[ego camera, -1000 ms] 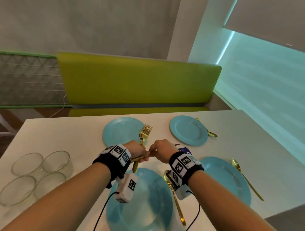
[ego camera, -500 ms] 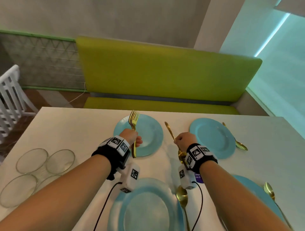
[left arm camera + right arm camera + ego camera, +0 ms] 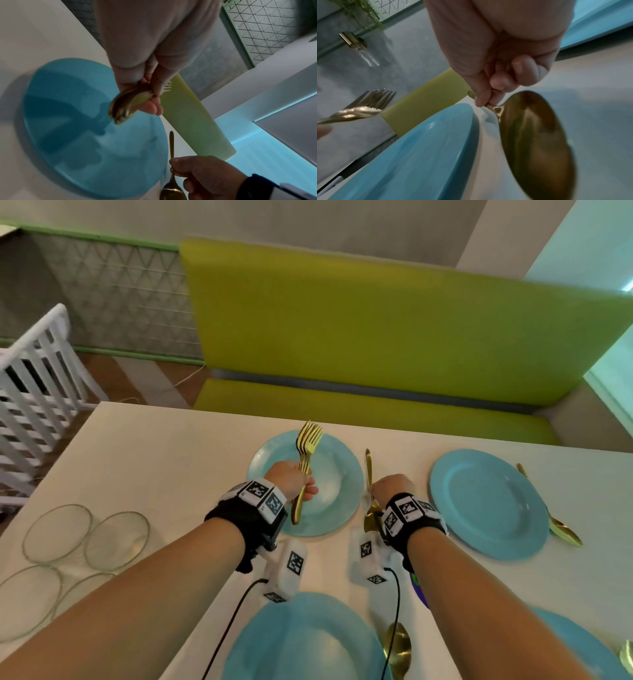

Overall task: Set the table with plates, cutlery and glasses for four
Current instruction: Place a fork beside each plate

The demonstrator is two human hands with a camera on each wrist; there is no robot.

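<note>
My left hand (image 3: 296, 482) grips a bundle of gold forks (image 3: 307, 448) above the far left blue plate (image 3: 337, 501), tines pointing away; their handle ends (image 3: 126, 106) show in the left wrist view. My right hand (image 3: 388, 486) pinches a gold spoon (image 3: 369, 474) by its handle, just right of that plate, bowl (image 3: 534, 132) toward me and low over the white table (image 3: 154, 460). A second blue plate (image 3: 488, 503) lies to the right with a gold spoon (image 3: 561, 530) beside it. Two more blue plates (image 3: 305, 642) (image 3: 589, 648) sit near me, each with a spoon (image 3: 397, 648).
Several clear glass bowls (image 3: 85, 537) cluster at the table's left edge. A green bench (image 3: 376, 337) runs behind the far edge. A white slatted chair (image 3: 37, 378) stands at the left. A purple item (image 3: 420, 590) is partly hidden under my right forearm.
My hands came apart and moved to the far left plate. The left keeps the forks over the plate; the right carried one spoon down beside the plate's right rim.
</note>
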